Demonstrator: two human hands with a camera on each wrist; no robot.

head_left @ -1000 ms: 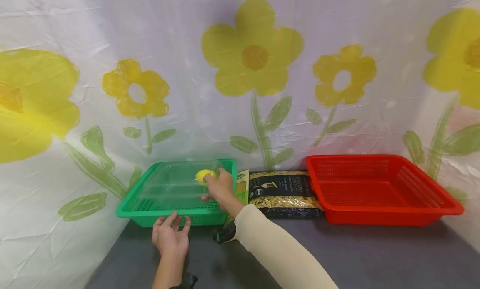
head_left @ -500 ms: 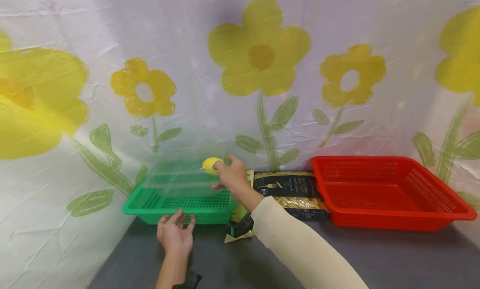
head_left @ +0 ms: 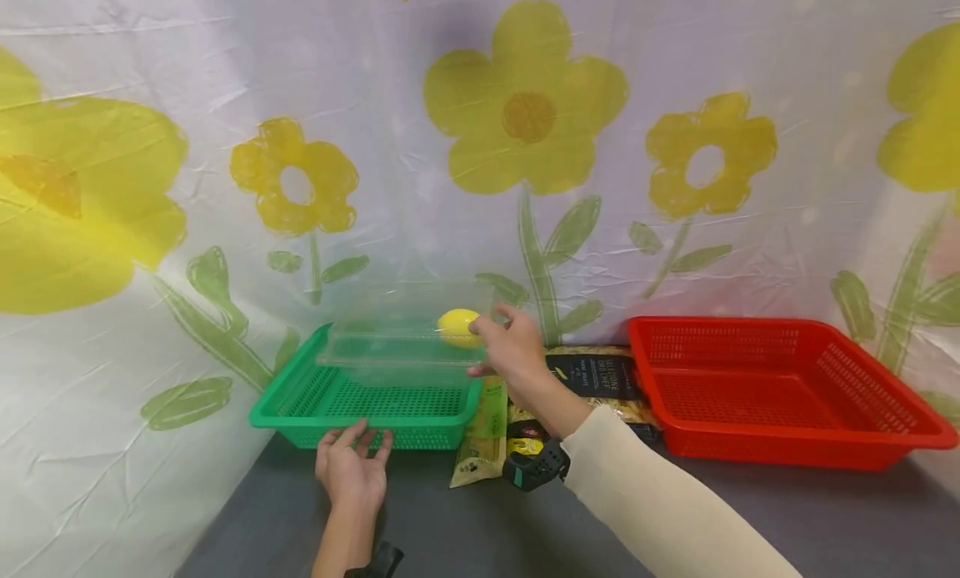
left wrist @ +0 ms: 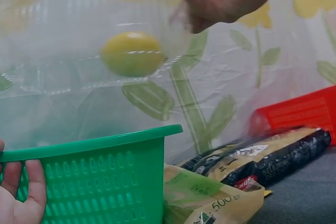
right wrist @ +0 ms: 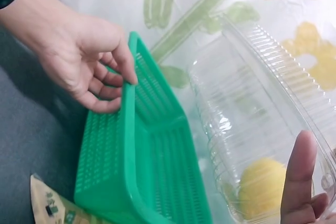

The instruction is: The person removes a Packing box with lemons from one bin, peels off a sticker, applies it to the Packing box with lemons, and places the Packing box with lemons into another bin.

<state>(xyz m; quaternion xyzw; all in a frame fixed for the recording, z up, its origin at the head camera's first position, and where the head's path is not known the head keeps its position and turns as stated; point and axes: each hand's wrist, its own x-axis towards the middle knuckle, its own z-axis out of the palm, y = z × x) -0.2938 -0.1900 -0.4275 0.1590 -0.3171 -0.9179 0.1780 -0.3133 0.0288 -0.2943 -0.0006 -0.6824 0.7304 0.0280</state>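
My right hand [head_left: 517, 353] grips the right end of a clear plastic container [head_left: 390, 351], which is raised above the green basket [head_left: 281, 426]. Through the clear wall shows a lemon [head_left: 457, 328], lying in the container near my right hand; the right wrist view has the lemon [right wrist: 262, 187] beside a finger. My left hand [head_left: 351, 469] holds the front rim of the green basket, its thumb over the rim and fingers against the outer wall [right wrist: 84, 59]. The part of the basket that shows holds nothing. Some right-hand fingers are hidden.
Right of the green basket lies a green and beige bag marked 500 g [head_left: 480, 444]. Beside it are a dark pasta bag [head_left: 592, 376] and a small yellow package [head_left: 527, 446]. A red basket [head_left: 772, 432] stands farther right. Behind hangs a flower-printed sheet [head_left: 420, 236].
My right hand has lifted the container with the lemon up out of the green basket and moved it to the right. My left hand stays at the basket's front rim.
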